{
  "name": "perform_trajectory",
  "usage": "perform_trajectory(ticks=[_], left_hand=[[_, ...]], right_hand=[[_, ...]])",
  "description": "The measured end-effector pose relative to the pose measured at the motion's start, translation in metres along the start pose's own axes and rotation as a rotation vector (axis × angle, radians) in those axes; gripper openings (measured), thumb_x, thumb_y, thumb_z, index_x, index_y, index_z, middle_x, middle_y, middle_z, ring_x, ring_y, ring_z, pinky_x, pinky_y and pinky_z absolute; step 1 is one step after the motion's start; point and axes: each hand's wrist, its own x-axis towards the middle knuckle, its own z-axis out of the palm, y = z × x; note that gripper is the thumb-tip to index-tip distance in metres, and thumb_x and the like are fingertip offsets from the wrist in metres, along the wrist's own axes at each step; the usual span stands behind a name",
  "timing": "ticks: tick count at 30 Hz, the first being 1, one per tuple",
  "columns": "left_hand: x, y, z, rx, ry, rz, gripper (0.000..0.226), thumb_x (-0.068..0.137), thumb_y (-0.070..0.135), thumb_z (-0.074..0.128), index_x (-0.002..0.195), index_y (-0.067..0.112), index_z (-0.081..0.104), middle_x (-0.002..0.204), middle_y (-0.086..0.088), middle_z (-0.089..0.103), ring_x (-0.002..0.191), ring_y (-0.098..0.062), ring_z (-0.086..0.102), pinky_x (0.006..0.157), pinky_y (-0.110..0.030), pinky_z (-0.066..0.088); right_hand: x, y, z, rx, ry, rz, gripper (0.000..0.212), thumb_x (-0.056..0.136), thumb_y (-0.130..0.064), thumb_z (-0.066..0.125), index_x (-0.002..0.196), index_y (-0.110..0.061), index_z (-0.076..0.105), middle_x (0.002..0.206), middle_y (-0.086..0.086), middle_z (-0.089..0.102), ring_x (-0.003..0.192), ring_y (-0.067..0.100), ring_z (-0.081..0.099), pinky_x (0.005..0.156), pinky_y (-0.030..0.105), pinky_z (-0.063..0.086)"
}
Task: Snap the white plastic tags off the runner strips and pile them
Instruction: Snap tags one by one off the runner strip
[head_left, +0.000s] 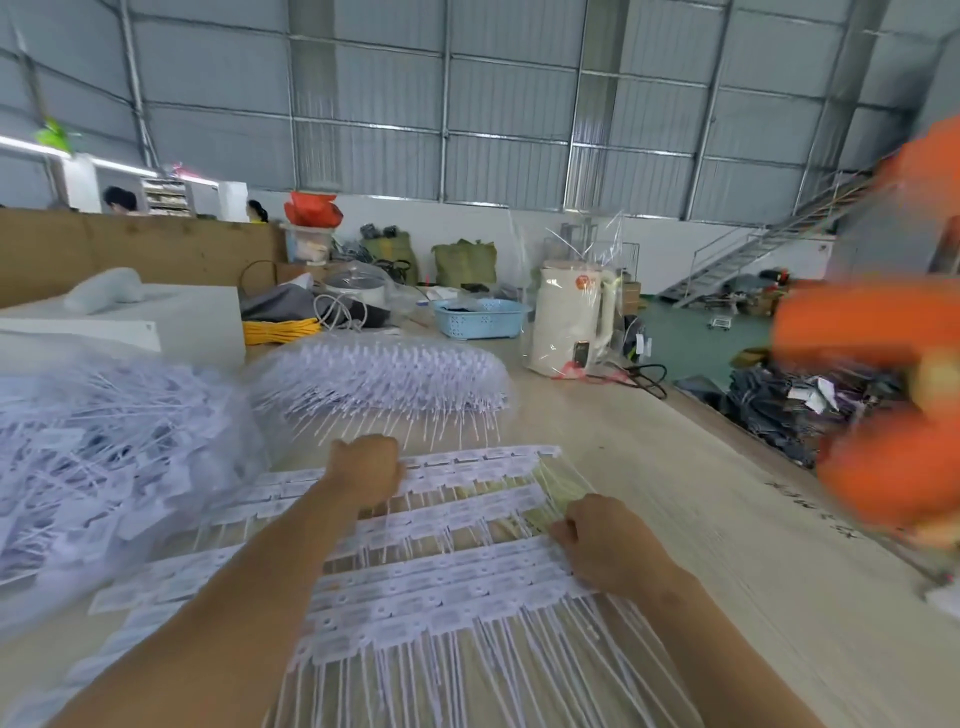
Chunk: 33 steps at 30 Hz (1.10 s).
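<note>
Lying across the surface (675, 467), several overlapping runner strips (457, 571) are gripped by two hands: left hand (366, 467) curled at their far edge, right hand (602, 540) at their right; two tag piles (104, 441) sit beyond.

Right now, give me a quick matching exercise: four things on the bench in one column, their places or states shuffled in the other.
Things:
1. left hand
2. right hand
3. blue basket
4. loose tag heap

Places or states:
A. far end of the table, beside the wrapped white appliance
B. curled on the far edge of the tag strips
C. piled at the left side
D. curled on the strips' right edge

Pairs: 1-B, 2-D, 3-A, 4-C
</note>
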Motion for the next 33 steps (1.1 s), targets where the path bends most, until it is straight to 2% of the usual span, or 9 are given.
perform_trajectory(ticks=[3, 5, 10, 13, 19, 24, 27, 30, 33], left_hand=[[0.004, 0.003, -0.01, -0.025, 0.02, 0.049, 0.022, 0.097, 0.031, 0.042, 0.105, 0.013, 0.052, 0.11, -0.004, 0.058, 0.104, -0.023, 0.055, 0.094, -0.04, 0.036], [0.004, 0.005, -0.022, -0.133, 0.021, 0.105, 0.023, 0.097, 0.032, 0.044, 0.104, 0.011, 0.05, 0.106, -0.008, 0.056, 0.098, -0.026, 0.056, 0.087, -0.037, 0.041], [-0.012, 0.02, -0.071, -0.321, 0.174, 0.287, 0.013, 0.093, 0.025, 0.051, 0.091, 0.012, 0.051, 0.088, -0.009, 0.056, 0.076, -0.025, 0.056, 0.063, -0.033, 0.04], [-0.027, 0.032, -0.102, -0.342, 0.253, 0.288, 0.013, 0.092, 0.02, 0.047, 0.086, 0.013, 0.056, 0.088, -0.008, 0.062, 0.077, -0.023, 0.056, 0.064, -0.032, 0.042], [-0.062, 0.045, -0.127, -0.394, 0.13, 0.215, 0.038, 0.092, 0.012, 0.048, 0.055, 0.01, 0.04, 0.057, -0.007, 0.042, 0.053, -0.019, 0.042, 0.059, -0.03, 0.037], [-0.095, 0.02, -0.109, -0.351, -0.143, 0.128, 0.028, 0.098, 0.015, 0.044, 0.073, 0.004, 0.05, 0.061, -0.002, 0.041, 0.05, -0.012, 0.042, 0.052, -0.023, 0.039], [-0.112, -0.003, -0.094, -0.261, -0.404, 0.133, 0.028, 0.098, 0.014, 0.044, 0.074, 0.004, 0.052, 0.06, -0.003, 0.042, 0.045, -0.01, 0.043, 0.047, -0.02, 0.035], [-0.116, -0.005, -0.084, -0.046, -0.441, 0.139, 0.03, 0.098, 0.024, 0.045, 0.084, 0.002, 0.058, 0.073, -0.011, 0.051, 0.069, -0.019, 0.056, 0.07, -0.028, 0.044], [-0.11, 0.017, -0.069, -0.08, -0.241, 0.142, 0.033, 0.099, 0.035, 0.041, 0.074, 0.015, 0.049, 0.074, 0.0, 0.046, 0.08, -0.019, 0.05, 0.09, -0.039, 0.04]], right_hand=[[-0.002, 0.0, -0.002, -0.025, 0.068, 0.016, 0.027, 0.096, -0.041, 0.045, 0.098, -0.019, 0.058, 0.105, 0.0, 0.059, 0.107, 0.023, 0.053, 0.088, 0.033, 0.041], [-0.003, 0.001, -0.005, 0.022, 0.153, 0.032, 0.04, 0.091, -0.051, 0.05, 0.119, -0.023, 0.058, 0.121, -0.003, 0.058, 0.117, 0.021, 0.049, 0.097, 0.036, 0.041], [-0.003, 0.004, -0.012, 0.314, 0.445, 0.054, 0.047, 0.088, -0.05, 0.057, 0.12, -0.015, 0.061, 0.124, 0.004, 0.059, 0.115, 0.026, 0.051, 0.095, 0.041, 0.044], [-0.005, 0.006, -0.015, 0.393, 0.583, 0.068, 0.045, 0.089, -0.039, 0.06, 0.123, -0.009, 0.058, 0.124, 0.013, 0.058, 0.113, 0.033, 0.052, 0.091, 0.042, 0.046], [-0.01, 0.005, -0.004, 0.237, 0.385, 0.029, 0.058, 0.09, -0.043, 0.058, 0.14, -0.021, 0.04, 0.142, 0.006, 0.042, 0.127, 0.028, 0.042, 0.101, 0.044, 0.041], [-0.01, 0.002, -0.004, 0.18, 0.252, -0.05, 0.054, 0.086, -0.032, 0.063, 0.136, -0.024, 0.045, 0.14, 0.001, 0.043, 0.124, 0.022, 0.045, 0.1, 0.039, 0.042], [-0.011, 0.002, -0.013, 0.317, -0.004, -0.121, 0.041, 0.079, -0.037, 0.073, 0.117, -0.027, 0.061, 0.124, -0.008, 0.054, 0.114, 0.013, 0.051, 0.092, 0.028, 0.041], [-0.015, -0.003, -0.02, 0.437, -0.071, -0.179, 0.02, 0.077, -0.042, 0.074, 0.089, -0.026, 0.072, 0.092, -0.015, 0.068, 0.087, 0.004, 0.061, 0.073, 0.015, 0.043], [-0.013, -0.007, -0.015, 0.275, 0.116, -0.159, 0.019, 0.088, -0.026, 0.062, 0.102, -0.016, 0.069, 0.098, -0.003, 0.069, 0.093, 0.014, 0.064, 0.079, 0.019, 0.047]])
